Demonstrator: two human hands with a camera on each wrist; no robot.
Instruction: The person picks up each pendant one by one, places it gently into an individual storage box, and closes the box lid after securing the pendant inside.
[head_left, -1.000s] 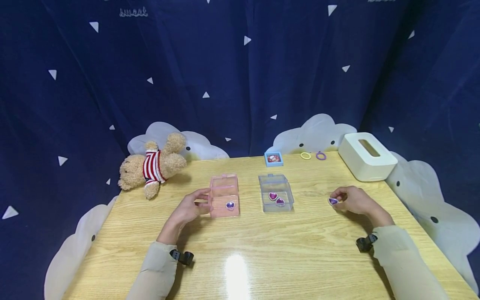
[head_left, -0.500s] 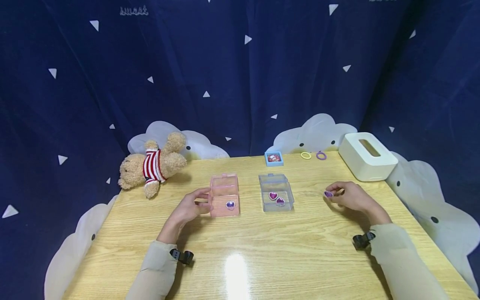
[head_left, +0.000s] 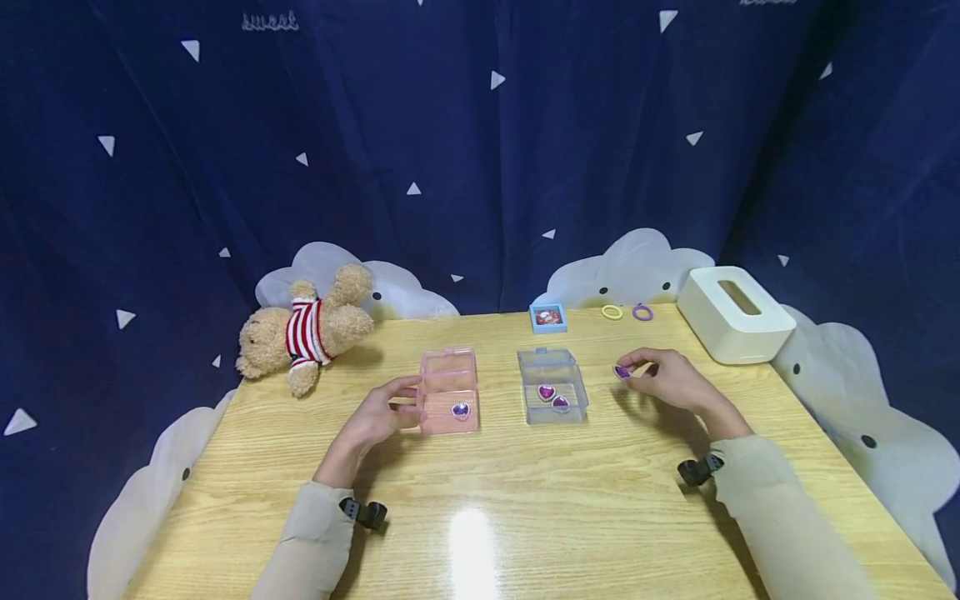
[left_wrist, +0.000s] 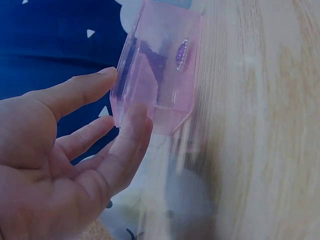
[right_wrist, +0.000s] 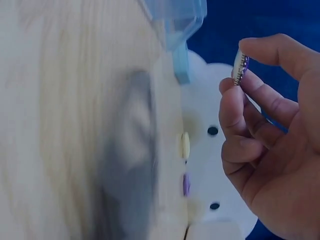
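In the head view my right hand (head_left: 671, 385) holds a purple heart-shaped gem (head_left: 622, 372) above the table, to the right of a clear bluish box. The right wrist view shows the gem (right_wrist: 240, 67) edge-on, pinched between thumb and fingertips. My left hand (head_left: 381, 415) touches the left side of an open pink box (head_left: 435, 425) with relaxed, fairly straight fingers. One blue-purple gem (head_left: 461, 410) lies inside that box. Lid back, the bluish box (head_left: 534, 413) stands between the hands and contains two magenta gems (head_left: 546, 392).
A teddy bear (head_left: 306, 332) in a striped top lies at the back left. Toward the back edge are a small light-blue framed piece (head_left: 548, 328), a yellow ring (head_left: 611, 312) and a purple ring (head_left: 642, 312). A white tissue box (head_left: 735, 329) stands at the right rear.
My right hand has moved left and farther back, carrying the purple gem off the right part of the table toward the bluish box. The left hand has stayed at the pink box.
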